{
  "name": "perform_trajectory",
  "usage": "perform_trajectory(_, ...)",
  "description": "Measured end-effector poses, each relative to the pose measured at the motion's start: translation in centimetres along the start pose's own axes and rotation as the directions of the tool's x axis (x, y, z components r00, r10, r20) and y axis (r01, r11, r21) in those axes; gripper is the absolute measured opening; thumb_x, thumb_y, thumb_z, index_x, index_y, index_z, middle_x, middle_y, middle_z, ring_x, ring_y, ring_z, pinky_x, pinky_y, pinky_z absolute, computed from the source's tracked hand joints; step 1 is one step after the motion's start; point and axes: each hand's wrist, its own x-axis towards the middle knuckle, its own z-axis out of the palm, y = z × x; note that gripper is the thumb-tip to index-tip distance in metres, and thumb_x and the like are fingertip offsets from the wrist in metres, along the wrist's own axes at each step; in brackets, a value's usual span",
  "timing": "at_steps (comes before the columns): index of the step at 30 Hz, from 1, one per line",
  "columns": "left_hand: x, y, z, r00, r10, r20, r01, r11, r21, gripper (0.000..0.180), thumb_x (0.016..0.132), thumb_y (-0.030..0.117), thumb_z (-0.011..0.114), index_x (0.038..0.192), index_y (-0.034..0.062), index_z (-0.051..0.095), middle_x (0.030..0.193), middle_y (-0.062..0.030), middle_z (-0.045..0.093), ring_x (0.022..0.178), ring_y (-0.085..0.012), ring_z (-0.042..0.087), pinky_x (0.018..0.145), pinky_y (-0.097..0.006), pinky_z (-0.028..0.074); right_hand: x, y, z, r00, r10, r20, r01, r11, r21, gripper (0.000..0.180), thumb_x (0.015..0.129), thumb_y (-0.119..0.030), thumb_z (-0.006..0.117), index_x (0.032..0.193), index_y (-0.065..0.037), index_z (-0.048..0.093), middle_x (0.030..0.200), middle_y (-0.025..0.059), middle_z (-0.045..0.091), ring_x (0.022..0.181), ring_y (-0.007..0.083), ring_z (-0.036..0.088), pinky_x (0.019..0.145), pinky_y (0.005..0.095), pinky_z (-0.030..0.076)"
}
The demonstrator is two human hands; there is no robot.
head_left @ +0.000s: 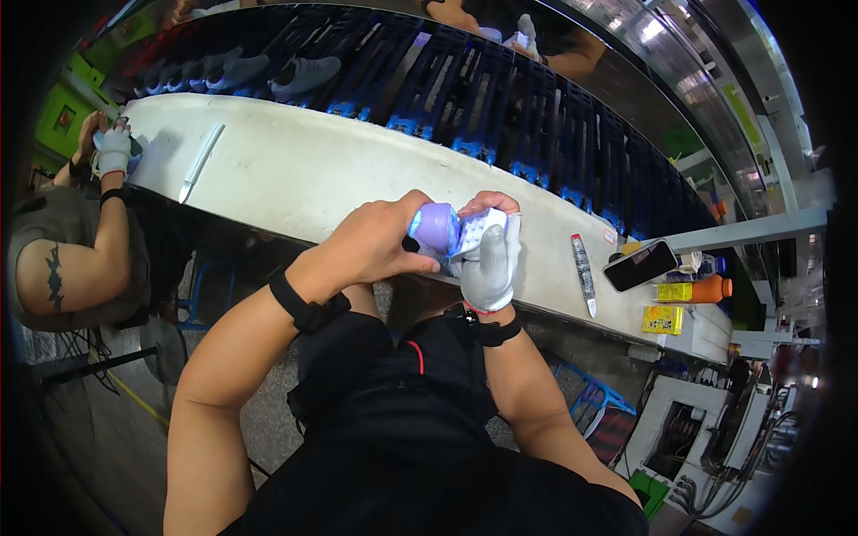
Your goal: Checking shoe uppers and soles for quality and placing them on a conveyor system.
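Note:
Above the near edge of the white workbench (295, 147), both my hands hold what looks like a shoe (435, 227), lavender and rounded at the left end. Its right part is white with a dotted pattern. My left hand (380, 239) is bare, its thumb and fingers closed round the lavender end. On my right hand (493, 259) is a white and grey glove with bare fingertips; thumb and fingers clamp the white part. The palms and the underside of the piece are hidden. To the right lies a slim tool with a red end and pointed tip (584, 275).
Behind the bench runs a dark slatted rack (447, 98) holding several grey shoes (306, 76). A phone (641, 265), an orange bottle (706, 289) and a yellow box (663, 320) sit at right. Far left, a white knife-like tool (202, 163) lies near a co-worker (85, 255).

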Motion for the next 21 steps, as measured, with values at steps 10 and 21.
perform_trajectory(10,4.6,4.2,0.0,0.982,0.174,0.069,-0.187,0.932,0.312,0.064,0.076,0.041,0.097,0.112,0.0002,0.062,0.079,-0.0216,0.075,0.082,-0.0467,0.076,0.075,-0.053,0.059,0.7,-2.1,-1.7,0.991,0.134,0.010,-0.132,0.983,-0.131,0.059,0.116,-0.060,0.049,0.143,-0.008,0.049,0.121,0.0067,0.058,0.106,0.0160,0.062,0.095,0.0343,0.054)
perform_trajectory(21,4.4,6.0,3.1,0.941,0.337,0.035,-0.329,0.885,0.330,0.056,0.078,0.037,0.093,0.112,0.0011,0.066,0.085,-0.0157,0.076,0.080,-0.0373,0.077,0.072,-0.047,0.061,-0.4,-5.3,-3.5,0.962,0.273,0.034,-0.269,0.960,-0.076,0.063,0.117,-0.040,0.043,0.161,0.005,0.048,0.155,0.0190,0.059,0.140,0.0273,0.060,0.119,0.0391,0.046)
